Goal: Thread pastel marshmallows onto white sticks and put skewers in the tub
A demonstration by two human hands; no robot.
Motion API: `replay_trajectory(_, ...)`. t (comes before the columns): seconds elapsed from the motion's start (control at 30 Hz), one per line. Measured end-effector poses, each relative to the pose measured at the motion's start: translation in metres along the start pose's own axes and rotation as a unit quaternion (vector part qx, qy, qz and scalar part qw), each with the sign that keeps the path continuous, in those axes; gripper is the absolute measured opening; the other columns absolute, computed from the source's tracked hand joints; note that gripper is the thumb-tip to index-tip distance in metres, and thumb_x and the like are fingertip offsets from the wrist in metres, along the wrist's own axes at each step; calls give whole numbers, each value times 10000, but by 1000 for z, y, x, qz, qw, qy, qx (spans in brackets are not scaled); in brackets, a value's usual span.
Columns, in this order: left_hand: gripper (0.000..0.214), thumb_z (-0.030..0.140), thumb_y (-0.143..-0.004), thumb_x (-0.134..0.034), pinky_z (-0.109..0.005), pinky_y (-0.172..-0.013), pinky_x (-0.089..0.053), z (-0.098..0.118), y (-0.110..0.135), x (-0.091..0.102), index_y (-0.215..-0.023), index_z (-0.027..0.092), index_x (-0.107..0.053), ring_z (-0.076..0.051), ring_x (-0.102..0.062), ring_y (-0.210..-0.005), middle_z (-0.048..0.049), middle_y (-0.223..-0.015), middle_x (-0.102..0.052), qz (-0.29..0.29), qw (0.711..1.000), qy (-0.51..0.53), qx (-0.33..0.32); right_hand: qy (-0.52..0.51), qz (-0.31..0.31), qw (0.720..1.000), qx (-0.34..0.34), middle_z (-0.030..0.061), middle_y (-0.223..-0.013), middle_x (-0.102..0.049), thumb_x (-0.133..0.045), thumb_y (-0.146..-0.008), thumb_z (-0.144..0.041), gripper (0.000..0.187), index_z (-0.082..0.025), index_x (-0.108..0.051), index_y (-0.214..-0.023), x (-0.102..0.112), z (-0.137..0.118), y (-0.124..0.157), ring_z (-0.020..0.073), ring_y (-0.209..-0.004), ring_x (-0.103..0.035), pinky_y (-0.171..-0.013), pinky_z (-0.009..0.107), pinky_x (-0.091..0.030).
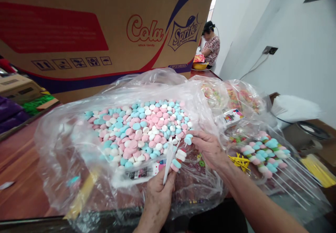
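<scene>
A big clear plastic bag (65, 145) lies open on the table, full of pink, blue and white marshmallow candies (141, 128). My left hand (159, 196) is closed around a bundle of thin white sticks (169, 159); one stick carries several candies (178, 157). My right hand (208, 147) pinches a blue candy (188, 139) at the tip of that stick, just beside the candy pile.
Finished candy skewers (267, 154) lie on plastic at the right, with yellow twist ties (240, 161) nearby. A large cardboard box (105, 30) stands behind the bag. More bagged candy (231, 98) lies further back. Another person (211, 47) sits far off by a yellow bowl (200, 65).
</scene>
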State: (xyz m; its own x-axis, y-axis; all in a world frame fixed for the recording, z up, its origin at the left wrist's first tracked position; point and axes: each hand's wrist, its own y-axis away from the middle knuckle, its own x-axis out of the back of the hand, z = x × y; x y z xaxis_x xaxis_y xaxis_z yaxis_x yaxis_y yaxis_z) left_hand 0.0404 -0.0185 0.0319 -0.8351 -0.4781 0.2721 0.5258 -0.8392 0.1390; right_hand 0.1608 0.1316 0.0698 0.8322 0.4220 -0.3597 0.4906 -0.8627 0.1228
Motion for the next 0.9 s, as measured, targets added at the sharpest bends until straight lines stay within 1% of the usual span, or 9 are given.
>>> replay_trajectory(0.1, 348, 459, -843, -576, -246, -496, -304, -2, 0, -1, -635, 184, -621, -144, -419, -491, 37, -494, -480, 4, 1000, 6, -2, 26, -8, 1000, 12, 22, -845, -769, -793, -691, -341, 303, -215, -781, -967, 4, 6, -1, 178, -765, -685, -737, 299, -534)
replay_trajectory(0.23, 359, 475, -825, -603, -245, -487, -300, -4, 0, -3, -616, 183, -621, -142, -415, -485, 38, -486, -477, 18, 1000, 18, -5, 110, -34, 993, 38, 29, -1027, -766, -723, -781, -353, 318, -239, -756, -1076, 11, 11, -3, 231, -977, -688, -926, 407, -522)
replay_trajectory(0.3, 361, 474, -823, -613, -245, -491, -303, -4, 1, -4, -605, 186, -618, -141, -414, -486, 40, -486, -474, 23, 999, 26, -3, 180, -41, 980, 69, 16, -1128, -740, -680, -822, -343, 306, -260, -740, -1111, 13, 12, -2, 240, -1076, -664, -1011, 445, -482)
replay_trajectory(0.37, 361, 468, -831, -611, -245, -501, -308, -3, 2, -5, -604, 188, -613, -141, -417, -491, 43, -487, -470, 32, 999, 35, -7, 247, -42, 962, 105, -4, -1185, -715, -645, -848, -321, 291, -282, -731, -1124, 13, 12, 0, 235, -1124, -649, -1048, 453, -464)
replay_trajectory(0.47, 341, 457, -842, -606, -248, -509, -316, -3, 2, -5, -632, 190, -632, -147, -431, -488, 44, -485, -479, 41, 998, 46, -15, 323, -36, 933, 154, -15, -1202, -705, -596, -878, -295, 301, -290, -716, -1154, 11, 12, 5, 223, -1123, -656, -1039, 435, -488)
replay_trajectory(0.63, 313, 451, -860, -584, -254, -514, -321, -5, 2, -5, -748, 183, -702, -160, -443, -499, 38, -502, -496, 33, 998, 43, -21, 404, -47, 880, 247, 15, -1219, -699, -514, -924, -260, 342, -267, -680, -1223, 7, 18, 9, 207, -1103, -670, -998, 380, -528)
replay_trajectory(0.73, 346, 470, -865, -579, -254, -523, -321, -3, 2, -5, -686, 186, -665, -158, -438, -510, 36, -503, -486, 34, 999, 30, -16, 439, -69, 845, 299, 49, -1222, -698, -477, -935, -225, 360, -243, -668, -1239, 7, 22, 8, 208, -1094, -675, -985, 372, -536)
replay_trajectory(0.8, 355, 473, -861, -582, -253, -523, -316, -1, 2, -4, -661, 189, -653, -156, -438, -508, 37, -499, -482, 41, 999, 29, -8, 453, -78, 831, 313, 62, -1212, -702, -461, -942, -213, 368, -232, -657, -1253, 8, 23, 9, 210, -1097, -675, -982, 373, -538)
replay_trajectory(0.9, 353, 467, -849, -600, -249, -504, -299, 0, 2, -5, -626, 195, -627, -147, -426, -494, 39, -499, -479, 52, 998, 41, -2, 466, -81, 824, 312, 63, -1196, -710, -449, -951, -214, 367, -231, -650, -1258, 10, 26, 9, 212, -1090, -678, -974, 375, -543)
